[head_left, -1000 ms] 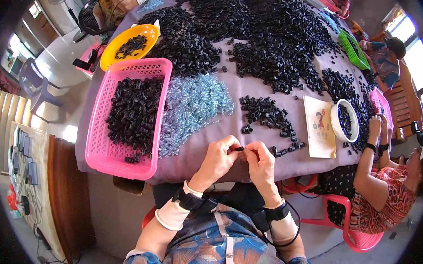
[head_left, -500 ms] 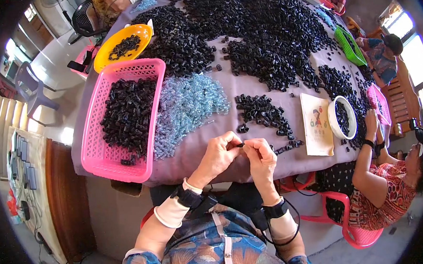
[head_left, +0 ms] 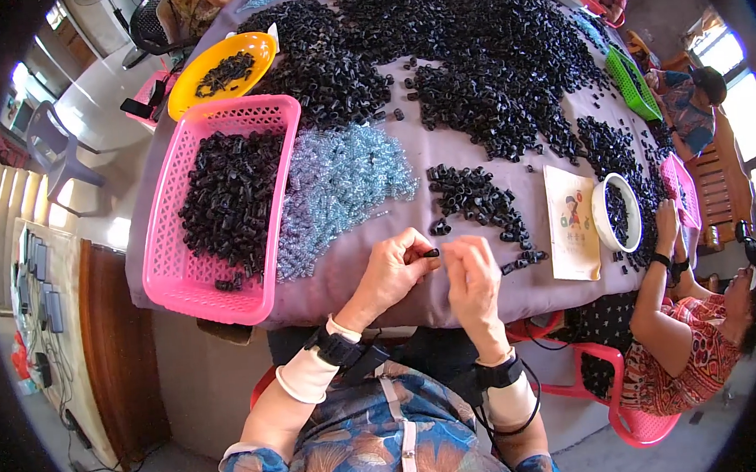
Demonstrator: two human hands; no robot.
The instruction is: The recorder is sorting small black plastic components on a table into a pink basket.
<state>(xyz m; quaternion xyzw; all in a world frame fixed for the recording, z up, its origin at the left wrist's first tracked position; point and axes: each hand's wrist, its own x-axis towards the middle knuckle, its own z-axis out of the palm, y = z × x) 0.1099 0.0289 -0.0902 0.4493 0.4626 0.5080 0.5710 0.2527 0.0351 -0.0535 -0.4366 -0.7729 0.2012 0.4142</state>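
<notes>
A small black plastic cap [head_left: 432,253] is pinched between the thumb and finger of my left hand [head_left: 387,274], over the near edge of the table. Just to its right, my right hand [head_left: 476,284] is raised with its fingers loosely stretched and slightly blurred; I see nothing held in it. Beyond my hands lies a small heap of black caps [head_left: 474,198]. To the left, clear bluish spring-like pieces [head_left: 345,182] are spread beside a pink basket [head_left: 206,306] of black parts.
A large black pile [head_left: 472,69] covers the far table. A yellow plate [head_left: 184,94] stands at far left; a booklet [head_left: 574,251] and white bowl [head_left: 600,211] are to the right. A co-worker [head_left: 682,331] sits at right, and a green basket [head_left: 640,98] lies beyond.
My right hand has come away from the black cap and moved slightly right. My left hand keeps the cap pinched in about the same place. The view has shifted a little.
</notes>
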